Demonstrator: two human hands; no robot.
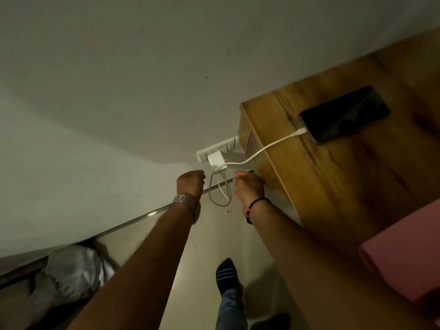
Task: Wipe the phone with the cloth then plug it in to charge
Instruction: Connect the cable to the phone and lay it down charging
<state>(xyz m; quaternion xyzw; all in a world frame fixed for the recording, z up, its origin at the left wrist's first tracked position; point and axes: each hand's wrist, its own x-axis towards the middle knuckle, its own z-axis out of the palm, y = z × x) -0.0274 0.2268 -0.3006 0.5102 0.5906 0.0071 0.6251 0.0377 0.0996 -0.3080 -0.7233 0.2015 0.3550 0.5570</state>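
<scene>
Reaching below the wall charger [215, 159], 2 hands hover: left hand [190, 183] fisted, apparently empty, right hand [248, 186] loosely curled near the cable [262, 148]. Phone [345, 114] on the counter [309, 175] looks plugged in; next, confirm charging.

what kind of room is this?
Probably a bedroom, or another room in a home. A wooden cabinet like a nightstand stands against a plain wall, with a phone on top, cabled to a charger in a low wall socket. The person is in socks on a tiled floor.
</scene>
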